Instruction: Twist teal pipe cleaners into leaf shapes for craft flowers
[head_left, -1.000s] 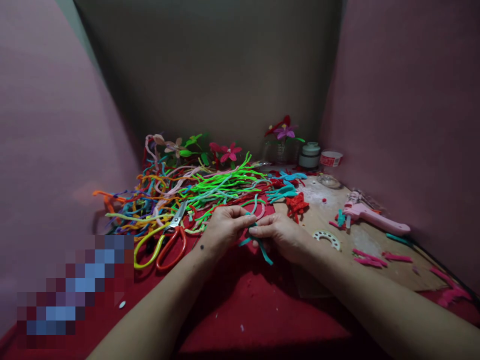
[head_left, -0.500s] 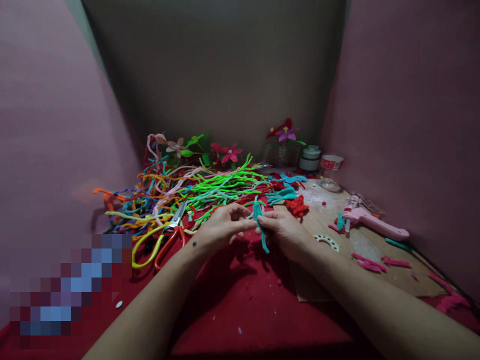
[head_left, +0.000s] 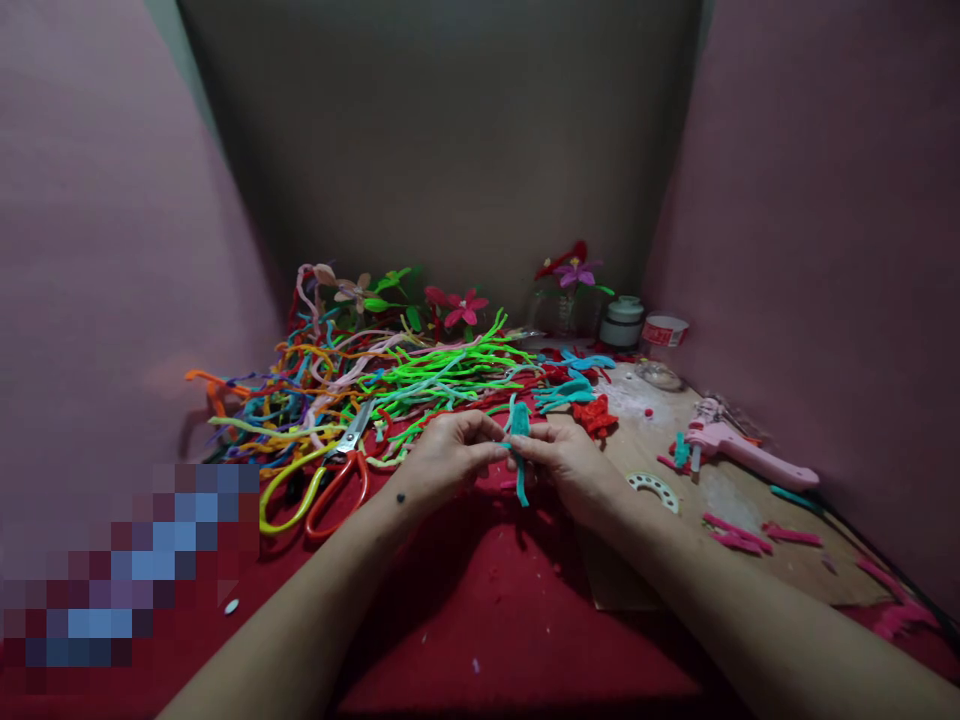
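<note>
A teal pipe cleaner piece (head_left: pixel 520 418), folded into a narrow petal-like loop with a tail hanging down, is held up over the red cloth. My right hand (head_left: pixel 564 458) pinches its middle between thumb and fingers. My left hand (head_left: pixel 456 446) is closed at its left side, thumb and finger pinching a short teal end of it. Just left of my left hand lie scissors (head_left: pixel 352 440) with one yellow and one red handle. Behind my hands spreads a heap of green pipe cleaners (head_left: pixel 450 365) among other colours.
A pink glue gun (head_left: pixel 750 452) rests on a board (head_left: pixel 795 570) at right, with pink pieces (head_left: pixel 739 532) and a white holed ring (head_left: pixel 654 490). Teal shapes (head_left: pixel 570 390) and red ones (head_left: pixel 596 415) lie behind. Pipe-cleaner flowers (head_left: pixel 463 306), a jar (head_left: pixel 622 322) and a cup (head_left: pixel 665 330) stand at the back.
The teal piece has turned more upright, its tail now hanging straighter. My left fingertips have shifted slightly and pinch its short end at the side. The view has moved a little.
</note>
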